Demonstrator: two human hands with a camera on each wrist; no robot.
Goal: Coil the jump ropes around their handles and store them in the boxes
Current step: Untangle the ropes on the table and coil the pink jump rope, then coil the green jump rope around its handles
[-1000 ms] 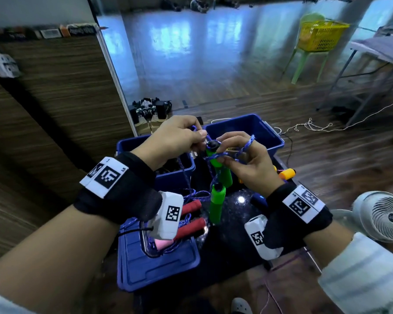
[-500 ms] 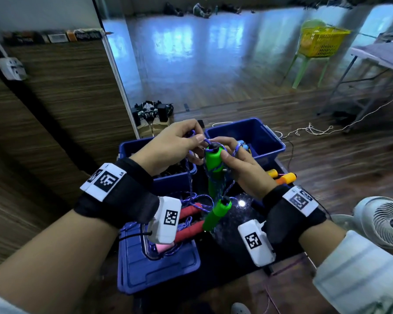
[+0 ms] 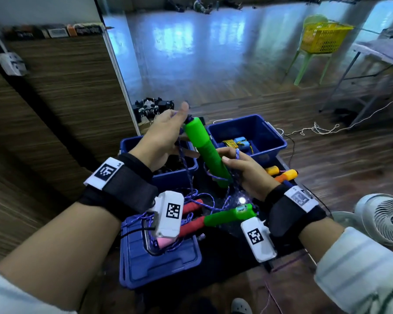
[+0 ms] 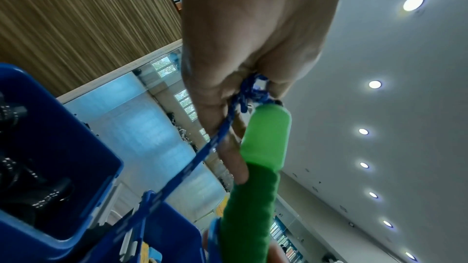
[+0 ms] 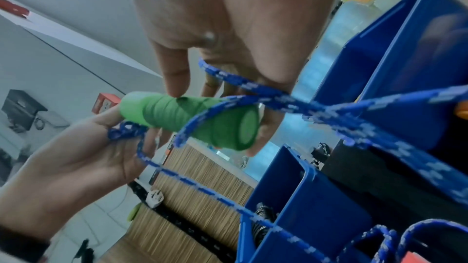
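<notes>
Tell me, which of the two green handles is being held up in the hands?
The upper green handle, raised and tilted between the left hand and right hand. The other green handle lies below, untouched.

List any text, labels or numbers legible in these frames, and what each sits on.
No text reads clearly.
White wristband tag on the left wrist: square marker, tiny letters blurred.
White wrist camera box: square code only.
Boxes on the wooden cabinet top: print blurred.
</notes>
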